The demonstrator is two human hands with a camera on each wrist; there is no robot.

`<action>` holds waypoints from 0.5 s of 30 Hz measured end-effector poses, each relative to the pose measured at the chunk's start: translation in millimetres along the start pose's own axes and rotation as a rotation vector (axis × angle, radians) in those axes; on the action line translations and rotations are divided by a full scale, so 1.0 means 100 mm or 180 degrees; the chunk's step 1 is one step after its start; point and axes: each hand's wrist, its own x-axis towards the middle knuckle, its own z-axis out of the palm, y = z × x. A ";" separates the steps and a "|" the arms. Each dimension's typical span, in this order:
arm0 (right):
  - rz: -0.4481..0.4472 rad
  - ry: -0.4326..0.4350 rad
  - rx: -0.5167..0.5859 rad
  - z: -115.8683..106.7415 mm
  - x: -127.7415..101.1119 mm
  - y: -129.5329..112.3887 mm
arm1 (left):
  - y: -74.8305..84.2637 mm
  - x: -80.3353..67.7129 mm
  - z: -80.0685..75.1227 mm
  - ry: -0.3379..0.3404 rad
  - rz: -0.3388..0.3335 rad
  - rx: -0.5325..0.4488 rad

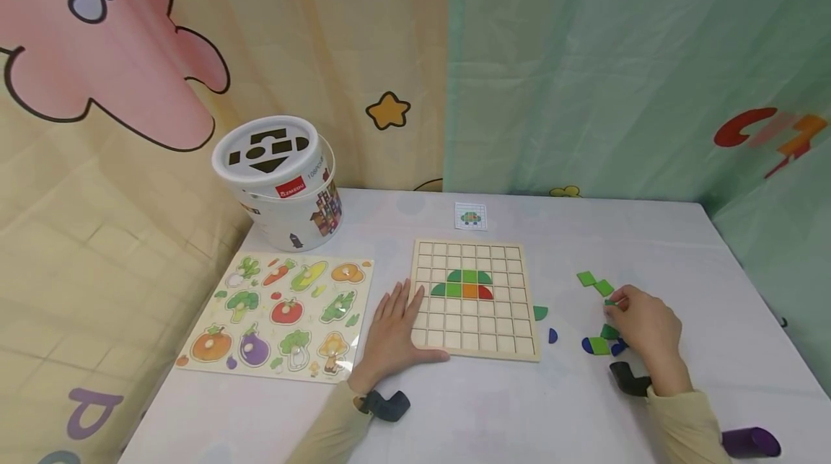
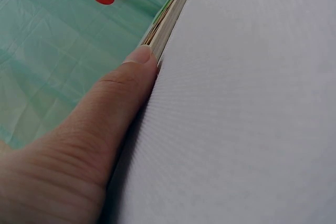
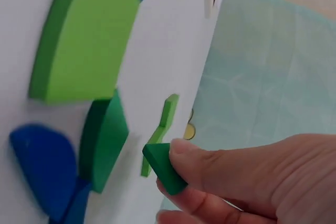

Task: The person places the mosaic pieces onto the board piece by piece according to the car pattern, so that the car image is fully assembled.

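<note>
My right hand (image 1: 649,321) pinches a dark green block (image 3: 165,169) between thumb and fingers, a little above the table. Below it lie a dark green block (image 3: 104,140), a light green square (image 3: 86,40) and blue pieces (image 3: 44,166). Two light green squares (image 1: 587,278) rest just beyond. With fingers spread, my left hand (image 1: 392,330) rests at the left front corner of the wooden grid board (image 1: 477,343), its thumb along the front edge. On the board, green pieces (image 1: 469,276), an orange square (image 1: 470,291) and a red piece (image 1: 485,292) form a domed shape.
A small picture card (image 1: 470,217) lies behind the board. At left are a vegetable puzzle board (image 1: 275,313) and a white bucket (image 1: 286,197). A green piece (image 1: 540,313) and a blue half-round (image 1: 552,335) lie right of the grid; a purple cylinder (image 1: 751,442) sits front right.
</note>
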 end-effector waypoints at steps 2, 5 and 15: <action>-0.0074 0.0041 -0.0020 0.02 -0.02 -0.07 | 0.00 0.00 0.00 -0.0042 -0.0028 0.0020; -0.0217 0.0129 0.0002 0.09 -0.02 -0.17 | 0.00 0.00 0.00 -0.0094 -0.0069 0.0046; -0.0484 0.0148 0.0256 0.35 0.08 -0.58 | 0.00 0.01 0.00 -0.0101 -0.0066 0.0043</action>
